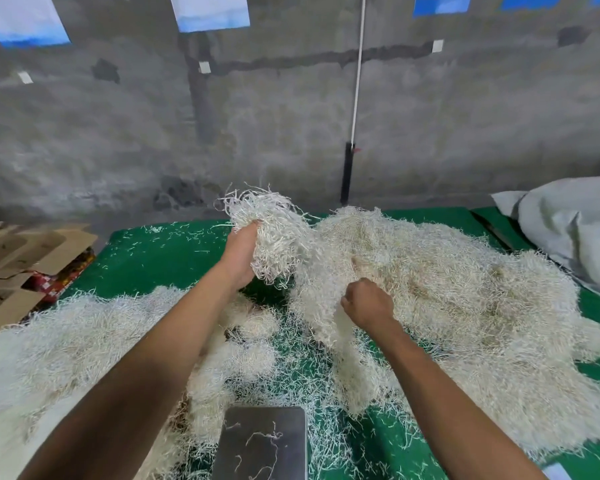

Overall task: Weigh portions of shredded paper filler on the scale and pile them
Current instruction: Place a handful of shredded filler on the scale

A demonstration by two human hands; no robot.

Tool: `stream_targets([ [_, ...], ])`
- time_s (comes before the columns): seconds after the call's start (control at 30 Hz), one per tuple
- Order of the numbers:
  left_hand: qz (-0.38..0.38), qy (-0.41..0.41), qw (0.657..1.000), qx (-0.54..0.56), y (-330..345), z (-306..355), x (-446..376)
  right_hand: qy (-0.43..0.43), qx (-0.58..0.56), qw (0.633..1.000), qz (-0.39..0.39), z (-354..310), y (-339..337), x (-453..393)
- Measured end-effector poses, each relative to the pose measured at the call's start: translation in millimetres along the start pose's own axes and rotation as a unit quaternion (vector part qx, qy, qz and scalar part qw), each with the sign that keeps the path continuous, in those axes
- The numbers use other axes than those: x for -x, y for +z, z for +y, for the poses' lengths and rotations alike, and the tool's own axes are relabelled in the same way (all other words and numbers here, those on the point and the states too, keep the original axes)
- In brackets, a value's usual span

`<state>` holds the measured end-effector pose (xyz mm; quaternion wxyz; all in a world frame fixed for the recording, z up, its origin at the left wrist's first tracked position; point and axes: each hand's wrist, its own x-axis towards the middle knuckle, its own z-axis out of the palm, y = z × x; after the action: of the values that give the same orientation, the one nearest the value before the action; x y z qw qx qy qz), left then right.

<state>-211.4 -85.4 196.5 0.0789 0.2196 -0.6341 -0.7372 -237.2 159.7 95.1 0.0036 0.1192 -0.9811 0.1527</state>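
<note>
Left hand [241, 252] held a raised clump of shredded paper [274, 233] above the green table [160, 251]. Right hand [368, 303] gripped strands at the big heap [465, 306]. Scale [262, 441] near edge carried only stray strands.

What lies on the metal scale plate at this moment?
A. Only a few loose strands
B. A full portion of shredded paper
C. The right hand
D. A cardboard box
A: the scale plate carries just a few stray strands, while the left hand holds a clump above the table and the right hand grips paper from the big pile.
</note>
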Motion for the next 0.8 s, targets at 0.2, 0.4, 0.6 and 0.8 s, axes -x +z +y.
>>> stream_targets([
  [0.2,-0.037,-0.006,0.999,-0.010,-10.9,8.0,7.7,0.037,0.008,0.999,-0.037,10.4,19.5,15.9],
  [0.4,-0.034,-0.012,0.999,0.013,1.3,5.8,21.6,-0.084,-0.226,0.963,0.122,-35.6,-20.5,8.3],
  [0.6,-0.100,0.047,0.987,0.114,8.3,38.7,48.3,-0.112,-0.255,0.960,-0.022,-58.5,-12.2,14.4],
  [0.8,-0.079,0.050,0.975,0.200,-22.5,51.8,71.9,0.009,-0.128,0.989,-0.078,-19.7,36.6,27.4],
])
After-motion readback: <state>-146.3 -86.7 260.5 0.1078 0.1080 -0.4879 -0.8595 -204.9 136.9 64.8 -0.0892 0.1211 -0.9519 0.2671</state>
